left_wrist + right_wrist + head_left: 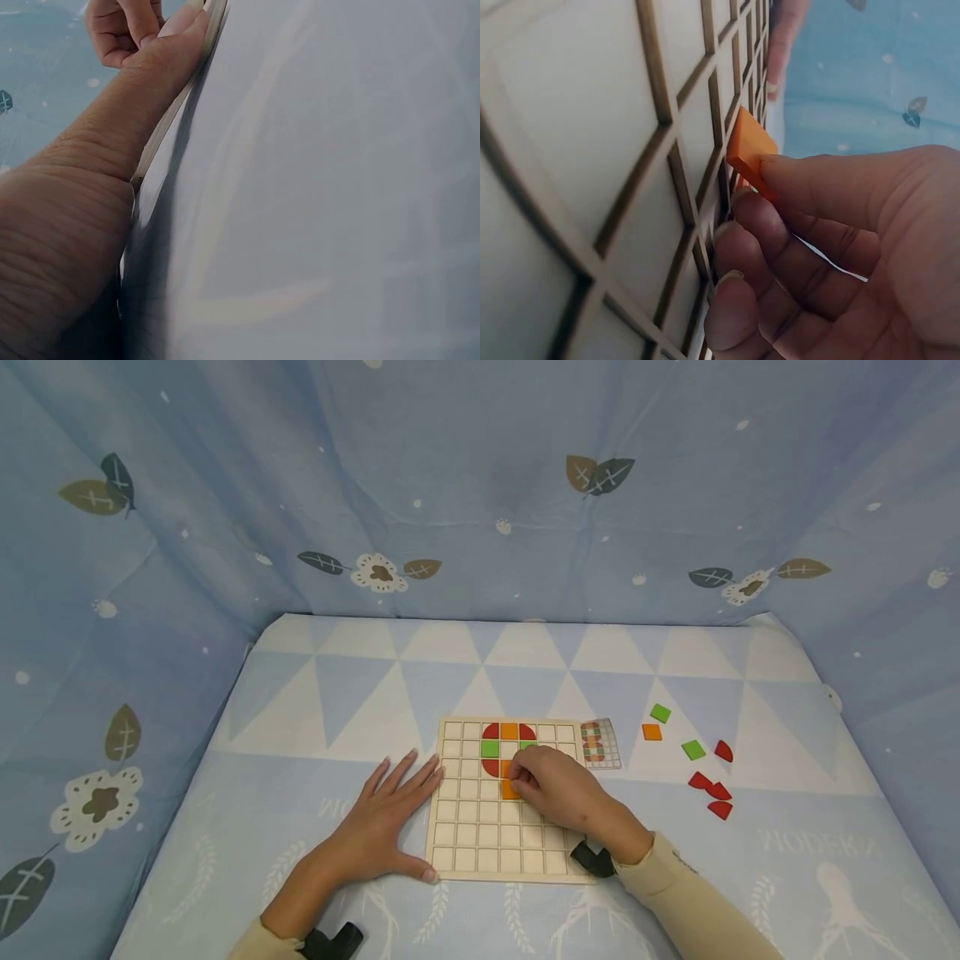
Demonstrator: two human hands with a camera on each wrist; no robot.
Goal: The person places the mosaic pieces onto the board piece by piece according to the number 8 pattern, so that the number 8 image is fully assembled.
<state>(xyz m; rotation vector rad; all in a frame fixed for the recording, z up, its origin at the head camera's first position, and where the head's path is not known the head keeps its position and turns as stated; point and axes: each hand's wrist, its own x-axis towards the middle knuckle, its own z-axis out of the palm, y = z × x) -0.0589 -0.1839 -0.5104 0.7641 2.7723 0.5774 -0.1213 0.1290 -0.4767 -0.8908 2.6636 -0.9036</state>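
Observation:
A wooden grid board (465, 835) lies flat on the table. My left hand (390, 827) rests at its left side with fingers spread, fingertips and thumb against the frame. Between thumb and fingers my right hand (566, 789) pinches an orange square tile (754, 150). In the right wrist view the tile is tilted, close over the grid cells. Toward the board's far edge sit red quarter-round pieces (491, 732), an orange tile (509, 731) and green tiles (490, 749). My right hand hides part of this group.
A small printed pattern card (609, 745) lies at the board's upper right edge. Farther right are loose green squares (693, 750), an orange square (652, 732) and several red quarter-round pieces (720, 810). A blue curtain (487, 485) surrounds the table's back and sides.

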